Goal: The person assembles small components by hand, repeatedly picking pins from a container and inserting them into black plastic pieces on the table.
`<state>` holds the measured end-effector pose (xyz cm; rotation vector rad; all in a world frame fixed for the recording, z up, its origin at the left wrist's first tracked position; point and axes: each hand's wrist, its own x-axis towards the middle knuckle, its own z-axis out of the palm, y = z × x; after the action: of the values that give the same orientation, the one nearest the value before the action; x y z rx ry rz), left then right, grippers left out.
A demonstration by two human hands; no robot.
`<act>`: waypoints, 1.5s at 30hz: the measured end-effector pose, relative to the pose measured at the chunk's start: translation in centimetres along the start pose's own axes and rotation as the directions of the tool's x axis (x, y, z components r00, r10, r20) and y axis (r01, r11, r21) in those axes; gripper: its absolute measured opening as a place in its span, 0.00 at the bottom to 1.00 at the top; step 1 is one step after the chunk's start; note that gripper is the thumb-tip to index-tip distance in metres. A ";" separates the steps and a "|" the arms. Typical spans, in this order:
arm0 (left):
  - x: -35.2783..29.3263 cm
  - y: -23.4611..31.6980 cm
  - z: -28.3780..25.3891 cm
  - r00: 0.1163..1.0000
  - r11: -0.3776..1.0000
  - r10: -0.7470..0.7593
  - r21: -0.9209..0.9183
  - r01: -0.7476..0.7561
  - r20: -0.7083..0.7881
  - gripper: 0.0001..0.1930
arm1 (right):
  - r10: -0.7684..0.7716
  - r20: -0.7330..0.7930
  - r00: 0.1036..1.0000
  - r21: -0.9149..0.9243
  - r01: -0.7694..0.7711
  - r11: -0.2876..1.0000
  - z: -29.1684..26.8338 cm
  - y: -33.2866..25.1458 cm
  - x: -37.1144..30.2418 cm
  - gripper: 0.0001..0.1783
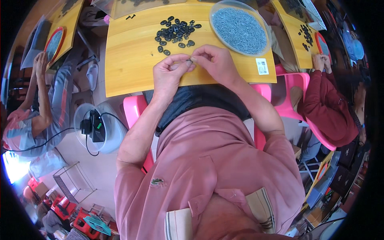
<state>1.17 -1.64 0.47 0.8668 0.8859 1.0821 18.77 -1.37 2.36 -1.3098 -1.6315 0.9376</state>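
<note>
My left hand (pixel 170 74) and my right hand (pixel 214 64) meet above the near part of the yellow table (pixel 130 72), thumbs and fingers pinched together. Between the fingertips a small dark piece (pixel 190 60) shows; most of it is covered, so its exact kind cannot be made out. Just beyond my hands lies a loose pile of small black oval parts with holes (pixel 176 31), a few of them scattered toward me. To the right of the pile stands a round clear tub (pixel 269 44) filled with many small silvery screws (pixel 239 30).
A white printed label (pixel 262 66) is stuck near the table's right corner. Two dark screws (pixel 130 17) lie at the far left. A clear bin (pixel 144 9) stands at the back edge. People work at tables on both sides. A bucket (pixel 106 128) with a black adapter is left of my pink chair.
</note>
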 end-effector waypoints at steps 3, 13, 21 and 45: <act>0.0 0.0 0.1 1.000 1.000 -0.007 0.003 0.007 -0.017 0.09 | 0.006 -0.004 1.000 -0.035 -0.006 0.999 0.0 -0.7 -0.1 0.10; 0.0 0.2 0.2 0.999 1.000 -0.012 0.018 0.013 -0.031 0.10 | 0.061 0.021 0.998 0.023 -0.061 0.998 -0.2 -0.2 -0.1 0.09; -0.1 0.2 0.3 1.000 1.000 -0.003 0.008 0.003 -0.027 0.10 | 0.105 0.099 0.990 -0.018 -0.103 0.994 -0.8 -0.9 -0.1 0.08; -0.3 0.1 0.5 0.997 0.987 0.058 0.152 -0.050 -0.052 0.09 | 0.042 0.055 0.998 -0.050 -0.039 0.998 -0.5 -2.1 -0.4 0.08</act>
<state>1.54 -2.02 0.85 0.9942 1.0056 1.1015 18.50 -2.16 4.44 -1.3648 -1.6856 0.9719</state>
